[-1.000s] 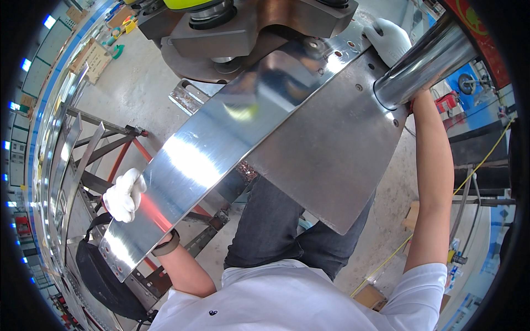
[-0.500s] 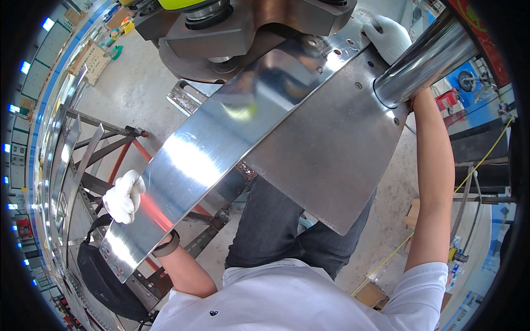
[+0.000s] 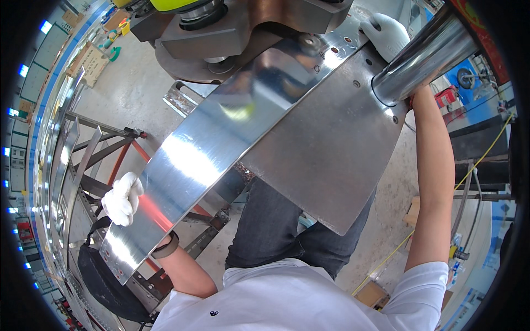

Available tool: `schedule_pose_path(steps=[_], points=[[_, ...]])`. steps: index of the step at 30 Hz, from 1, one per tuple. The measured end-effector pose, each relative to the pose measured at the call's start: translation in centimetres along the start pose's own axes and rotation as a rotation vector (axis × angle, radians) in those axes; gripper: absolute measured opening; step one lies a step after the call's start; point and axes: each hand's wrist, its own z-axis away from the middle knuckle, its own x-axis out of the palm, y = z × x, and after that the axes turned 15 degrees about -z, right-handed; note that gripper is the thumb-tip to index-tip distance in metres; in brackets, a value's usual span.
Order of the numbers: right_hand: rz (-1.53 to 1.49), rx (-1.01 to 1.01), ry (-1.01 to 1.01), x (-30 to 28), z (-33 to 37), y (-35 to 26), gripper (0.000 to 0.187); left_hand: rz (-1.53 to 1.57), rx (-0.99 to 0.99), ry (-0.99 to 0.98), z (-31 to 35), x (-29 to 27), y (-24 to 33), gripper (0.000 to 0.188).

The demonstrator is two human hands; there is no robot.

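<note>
A long, shiny metal strip (image 3: 237,127) slants from the lower left to the upper right, with a row of holes near its far end. My white-gloved left hand (image 3: 123,199) reaches under it and curls its fingers over the far long edge at the lower end. At the upper end my right hand (image 3: 386,37), also gloved, is closed on the strip's tip, its fingertips partly hidden. Along the strip's near side lies a dull grey metal plate (image 3: 326,149). A polished steel column (image 3: 422,58) stands on the plate's right part, in front of my right forearm.
A heavy machine head (image 3: 210,36) with a yellow-green part overhangs the strip's far side. To the left are a rack of long metal strips (image 3: 69,149), an orange-and-grey frame (image 3: 122,163) and a black bag (image 3: 105,276). A yellow line (image 3: 486,154) runs along the right.
Both hands keep their hold on the strip. The view has shifted very slightly; the strip and plate otherwise look the same.
</note>
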Motion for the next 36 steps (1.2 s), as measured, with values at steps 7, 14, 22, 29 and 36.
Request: schedule_pose_path(steps=[7, 14, 22, 29, 36], points=[[-0.070, 0.035, -0.021, 0.0, 0.0, -0.4, 0.032, 0.101, 0.024, 0.037, 0.0, 0.3, -0.4, 0.042], [-0.031, 0.004, -0.026, -0.2, -0.1, -0.3, 0.035, 0.013, 0.053, -0.046, -0.1, -0.4, -0.3, 0.043], [-0.055, 0.015, -0.039, -0.1, 0.0, -0.5, 0.034, 0.196, 0.047, 0.099, 0.6, 0.5, -0.4, 0.040], [-0.055, 0.029, -0.045, -0.2, 0.1, -0.5, 0.033, -0.181, 0.026, 0.201, 0.0, 0.7, 1.2, 0.043], [-0.103, 0.066, -0.049, -0.4, 0.0, -1.1, 0.033, 0.205, 0.070, 0.032, 0.7, -0.2, -0.3, 0.038]])
